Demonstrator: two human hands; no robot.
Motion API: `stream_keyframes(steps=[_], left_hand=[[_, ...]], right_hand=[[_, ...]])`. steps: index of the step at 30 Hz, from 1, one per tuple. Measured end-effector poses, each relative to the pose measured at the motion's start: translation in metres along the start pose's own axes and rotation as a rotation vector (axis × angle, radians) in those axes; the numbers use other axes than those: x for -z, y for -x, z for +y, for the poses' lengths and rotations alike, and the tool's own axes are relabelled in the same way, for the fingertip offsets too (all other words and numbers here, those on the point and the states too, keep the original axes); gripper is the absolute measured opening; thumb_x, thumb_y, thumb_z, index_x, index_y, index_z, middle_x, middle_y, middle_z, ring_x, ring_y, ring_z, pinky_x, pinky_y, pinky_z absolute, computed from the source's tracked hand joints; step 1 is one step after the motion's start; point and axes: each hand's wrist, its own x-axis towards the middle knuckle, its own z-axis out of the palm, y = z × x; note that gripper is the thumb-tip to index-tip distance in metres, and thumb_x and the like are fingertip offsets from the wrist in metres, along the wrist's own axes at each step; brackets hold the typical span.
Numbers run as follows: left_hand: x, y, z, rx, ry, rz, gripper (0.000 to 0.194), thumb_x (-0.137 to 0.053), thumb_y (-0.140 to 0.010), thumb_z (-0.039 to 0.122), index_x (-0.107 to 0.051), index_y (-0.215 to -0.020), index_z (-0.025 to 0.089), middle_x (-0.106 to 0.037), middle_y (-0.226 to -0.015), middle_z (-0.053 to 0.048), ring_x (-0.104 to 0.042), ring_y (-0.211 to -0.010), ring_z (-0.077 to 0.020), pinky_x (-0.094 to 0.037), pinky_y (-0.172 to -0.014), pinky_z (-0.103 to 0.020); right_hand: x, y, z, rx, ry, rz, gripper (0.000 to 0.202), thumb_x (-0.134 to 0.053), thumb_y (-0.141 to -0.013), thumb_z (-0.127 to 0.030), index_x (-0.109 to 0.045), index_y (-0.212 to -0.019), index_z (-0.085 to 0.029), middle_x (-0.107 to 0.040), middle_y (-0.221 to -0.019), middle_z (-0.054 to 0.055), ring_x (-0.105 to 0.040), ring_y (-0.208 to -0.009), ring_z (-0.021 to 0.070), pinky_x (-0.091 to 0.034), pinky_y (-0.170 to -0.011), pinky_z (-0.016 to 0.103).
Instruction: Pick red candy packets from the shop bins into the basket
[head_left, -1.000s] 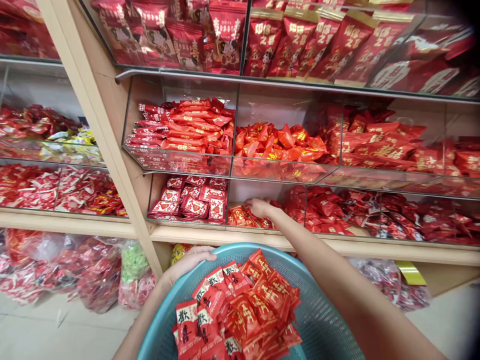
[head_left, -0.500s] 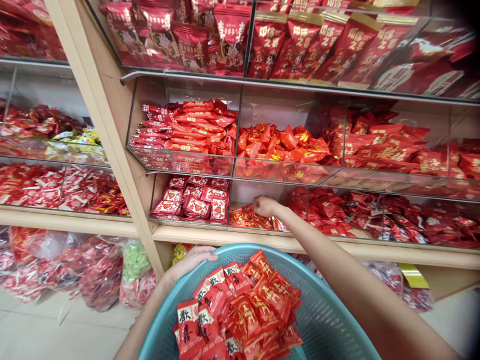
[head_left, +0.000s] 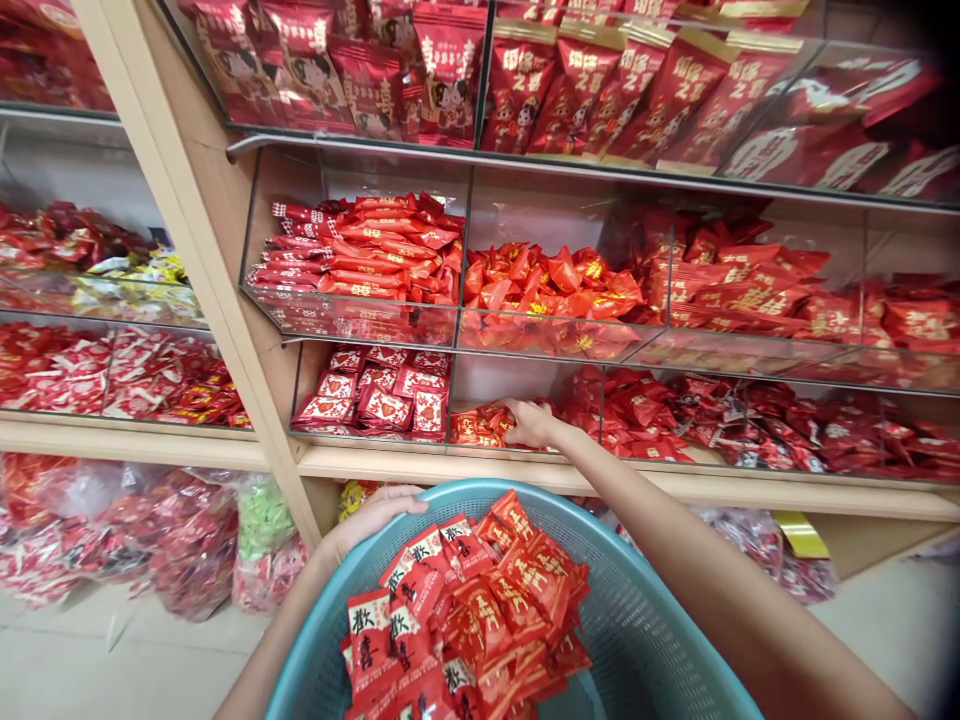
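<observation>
My left hand (head_left: 381,515) grips the far-left rim of a teal plastic basket (head_left: 651,560), fingers over its edge. Inside the basket lies a pile of red candy packets (head_left: 480,625), some with cream tops and black characters, others red with gold characters. My right hand (head_left: 531,424) reaches over the basket into a low shelf compartment. Its fingers are apart and touch the red-and-gold candy packets (head_left: 474,428) there; part of the fingertips is hard to make out.
Left of that compartment are white-and-red square packets (head_left: 386,408); to the right lie more red packets (head_left: 637,415). A clear shelf front (head_left: 540,335) runs above my right hand. A wooden upright (head_left: 202,270) stands at left. Plastic bags of candy (head_left: 180,530) sit on the floor.
My right hand has shifted slightly among the packets, its fingers now spread and pointing left. The view has moved a little; my left hand keeps its place on the basket rim.
</observation>
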Motion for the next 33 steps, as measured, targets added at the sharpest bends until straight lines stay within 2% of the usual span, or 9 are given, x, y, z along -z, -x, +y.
stream_keyframes(steps=[7,11,15,19,21,24,28,30,33], left_hand=[[-0.005,0.002,0.006,0.032,-0.004,0.036,0.030,-0.067,-0.061,0.034,-0.069,-0.085,0.018,-0.070,-0.078,0.000,-0.062,-0.070,-0.0185,-0.045,-0.068,-0.026],[-0.005,0.002,0.007,0.035,-0.011,0.050,0.030,-0.067,-0.059,0.034,-0.068,-0.084,0.018,-0.070,-0.081,0.000,-0.062,-0.072,-0.0195,-0.045,-0.069,-0.026],[-0.004,0.001,0.006,0.029,-0.010,0.041,0.030,-0.066,-0.061,0.034,-0.068,-0.086,0.017,-0.070,-0.080,0.000,-0.062,-0.072,-0.0191,-0.045,-0.070,-0.026],[-0.002,-0.003,0.001,0.005,0.003,-0.006,0.032,-0.065,-0.064,0.035,-0.068,-0.089,0.017,-0.070,-0.083,-0.002,-0.062,-0.072,-0.0194,-0.045,-0.071,-0.026],[-0.002,-0.006,-0.002,0.008,0.006,-0.018,0.032,-0.066,-0.063,0.036,-0.069,-0.090,0.018,-0.070,-0.081,-0.002,-0.062,-0.071,-0.0194,-0.045,-0.070,-0.027],[-0.002,-0.007,-0.002,0.003,-0.005,-0.027,0.033,-0.066,-0.063,0.036,-0.069,-0.089,0.018,-0.070,-0.078,0.000,-0.061,-0.068,-0.0185,-0.044,-0.068,-0.026],[-0.005,-0.001,0.004,-0.036,-0.030,-0.028,0.032,-0.063,-0.065,0.035,-0.069,-0.090,0.017,-0.069,-0.076,0.000,-0.060,-0.069,-0.0180,-0.043,-0.066,-0.025],[-0.006,0.003,0.006,-0.072,-0.049,-0.022,0.030,-0.062,-0.066,0.034,-0.070,-0.088,0.016,-0.068,-0.074,0.001,-0.059,-0.068,-0.0174,-0.042,-0.065,-0.024],[-0.005,0.006,0.007,-0.083,-0.039,-0.030,0.030,-0.062,-0.067,0.035,-0.070,-0.088,0.016,-0.068,-0.072,0.001,-0.058,-0.066,-0.0161,-0.042,-0.064,-0.023]], right_hand=[[0.000,0.013,0.008,0.089,-0.152,0.202,0.056,-0.057,-0.072,-0.033,-0.044,-0.124,-0.017,-0.061,-0.108,0.008,-0.056,-0.094,0.0203,-0.039,-0.078,0.029],[-0.004,0.013,0.011,0.155,-0.350,0.381,0.055,-0.057,-0.071,-0.031,-0.046,-0.122,-0.011,-0.061,-0.103,0.010,-0.056,-0.088,0.0182,-0.041,-0.077,0.027],[-0.006,0.013,0.014,0.148,-0.382,0.383,0.055,-0.057,-0.071,-0.030,-0.047,-0.121,-0.010,-0.062,-0.096,0.009,-0.057,-0.084,0.0180,-0.043,-0.074,0.027],[0.001,0.007,0.012,0.079,-0.411,0.428,0.056,-0.055,-0.073,-0.031,-0.044,-0.124,-0.012,-0.063,-0.095,0.009,-0.058,-0.085,0.0189,-0.043,-0.073,0.027],[0.006,-0.003,0.005,-0.062,-0.484,0.452,0.056,-0.054,-0.073,-0.032,-0.042,-0.124,-0.014,-0.063,-0.094,0.008,-0.059,-0.086,0.0200,-0.045,-0.072,0.028],[0.008,-0.025,-0.013,-0.249,-0.592,0.389,0.048,-0.053,-0.076,-0.034,-0.044,-0.118,-0.012,-0.064,-0.088,0.009,-0.062,-0.078,0.0197,-0.049,-0.064,0.029],[0.001,-0.048,-0.032,-0.213,-0.560,0.273,0.037,-0.044,-0.085,-0.034,-0.046,-0.114,-0.011,-0.065,-0.078,0.010,-0.063,-0.065,0.0169,-0.052,-0.058,0.029],[-0.002,-0.050,-0.032,-0.182,-0.476,0.237,0.036,-0.045,-0.085,-0.028,-0.045,-0.118,-0.012,-0.065,-0.087,0.012,-0.063,-0.076,0.0182,-0.052,-0.067,0.032],[-0.006,-0.046,-0.022,-0.130,-0.298,0.163,0.044,-0.056,-0.076,-0.016,-0.048,-0.120,-0.015,-0.060,-0.109,0.016,-0.057,-0.100,0.0252,-0.045,-0.083,0.038]])
